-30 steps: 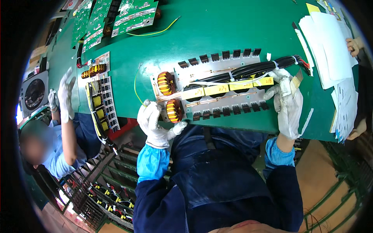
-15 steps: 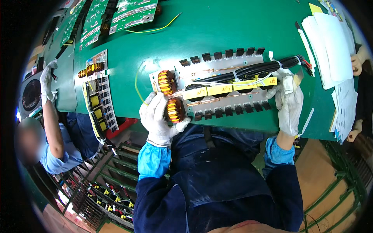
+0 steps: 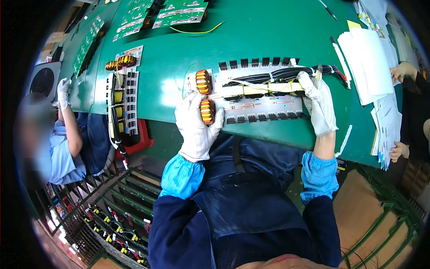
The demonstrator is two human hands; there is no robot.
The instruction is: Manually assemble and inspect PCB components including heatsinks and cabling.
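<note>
A circuit board point(image 3: 262, 109) is lying lengthwise along the worktop's point(image 3: 268, 31) near edge; the left hand point(image 3: 195, 127) is holding its left end around a coil point(image 3: 207, 111); the right hand point(image 3: 320, 107) is curling opposite, grip unclear.

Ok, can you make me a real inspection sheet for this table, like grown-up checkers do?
Surface: green table, shiny with glare left of the left hand.
Job's things: board lying between both hands, two coils at its left end.
Clutter: papers at right; loose yellow-green wire at the back.
Hands: left beside the lower coil; right hand at the board's other end, grip unclear.
Cables: black bundle along the board, red wires at its right end.
Surroundings: co-worker at left; another person's hand by the papers.
</note>
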